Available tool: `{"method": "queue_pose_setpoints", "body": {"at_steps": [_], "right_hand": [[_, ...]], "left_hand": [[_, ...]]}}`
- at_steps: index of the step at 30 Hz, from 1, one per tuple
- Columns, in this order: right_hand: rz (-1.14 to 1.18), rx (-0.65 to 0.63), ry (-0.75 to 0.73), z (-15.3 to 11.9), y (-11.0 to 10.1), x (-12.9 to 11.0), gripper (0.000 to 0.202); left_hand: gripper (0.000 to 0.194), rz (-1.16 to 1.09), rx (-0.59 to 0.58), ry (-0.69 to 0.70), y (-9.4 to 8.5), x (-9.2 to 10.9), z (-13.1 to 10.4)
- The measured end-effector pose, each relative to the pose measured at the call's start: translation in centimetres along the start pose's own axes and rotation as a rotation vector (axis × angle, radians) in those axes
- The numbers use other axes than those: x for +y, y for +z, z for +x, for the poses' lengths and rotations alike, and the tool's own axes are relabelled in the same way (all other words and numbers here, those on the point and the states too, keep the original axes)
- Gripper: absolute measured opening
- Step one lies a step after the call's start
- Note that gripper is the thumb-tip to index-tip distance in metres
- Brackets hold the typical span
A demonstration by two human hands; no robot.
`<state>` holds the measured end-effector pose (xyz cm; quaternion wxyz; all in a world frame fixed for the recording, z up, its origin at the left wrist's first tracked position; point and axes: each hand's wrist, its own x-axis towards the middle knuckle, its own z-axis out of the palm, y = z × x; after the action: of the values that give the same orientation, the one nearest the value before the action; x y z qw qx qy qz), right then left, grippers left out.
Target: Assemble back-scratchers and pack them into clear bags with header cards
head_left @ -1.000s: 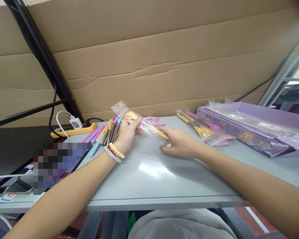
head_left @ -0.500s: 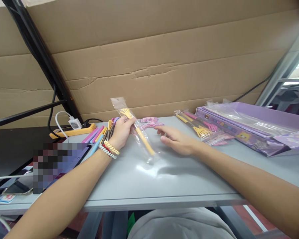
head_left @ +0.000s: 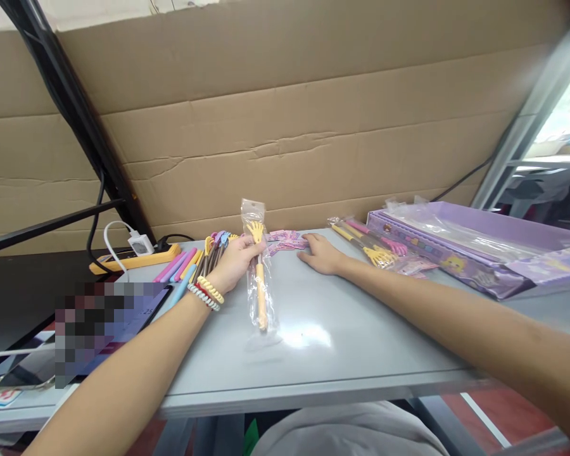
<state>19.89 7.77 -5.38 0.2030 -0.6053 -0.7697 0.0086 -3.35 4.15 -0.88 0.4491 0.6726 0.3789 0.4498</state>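
Left hand (head_left: 237,256) pinches the wrapped yellow scratcher (head_left: 261,291) between thumb and fingers, just below its little hand-shaped head; right hand (head_left: 323,254) is loosely open, fingers slightly curled beside the pink cards (head_left: 285,235), though I cannot tell whether its fingertips touch any. That makes 1 hand gripping and 1 with no visible hold. The scratcher looks light and stiff, likely plastic, while its clear sleeve (head_left: 253,208) looks thin, crinkly and rather slippery (it could slide over the handle under a lazy pinch). Its narrow prongs seem the fragile part, so the best hold is probably on the shaft, squeezing sleeve and stick together. It lies between the hands, touching the left and apart from the right, head towards the cardboard (head_left: 313,145) and thick handle end pointing back towards the person over the table (head_left: 342,342).
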Motion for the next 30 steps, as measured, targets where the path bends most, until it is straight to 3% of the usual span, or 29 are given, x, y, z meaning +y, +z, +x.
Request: {"method": "queue_pose_setpoints", "body": {"at_steps": [5, 9, 15, 21, 26, 30], "right_hand": [[-0.018, -0.016, 0.134, 3.7, 0.2, 0.4, 0.045], [-0.014, -0.028, 0.162, 4.5, -0.3, 0.8, 0.045], [-0.060, 0.043, 0.087, 3.9, -0.7, 1.0, 0.038], [-0.078, 0.172, -0.023, 3.3, -2.7, -1.1, 0.015], [0.108, 0.268, -0.183, 0.5, -5.0, -3.0, 0.009], [0.195, 0.334, -0.295, -1.9, -4.5, -2.9, 0.010]], "left_hand": [[0.035, 0.042, -0.169, -0.085, 0.3, 0.3, -0.7], [0.029, 0.132, -0.241, -0.112, 0.6, 0.5, -0.9], [0.026, 0.322, -0.324, -0.095, 0.6, 0.0, -0.8], [0.027, 0.533, -0.362, -0.090, 0.5, 0.3, -1.0], [0.026, 0.655, -0.400, -0.062, 0.5, 0.1, -0.9], [0.023, 0.764, -0.452, -0.023, 0.7, 0.1, -0.9]]}}
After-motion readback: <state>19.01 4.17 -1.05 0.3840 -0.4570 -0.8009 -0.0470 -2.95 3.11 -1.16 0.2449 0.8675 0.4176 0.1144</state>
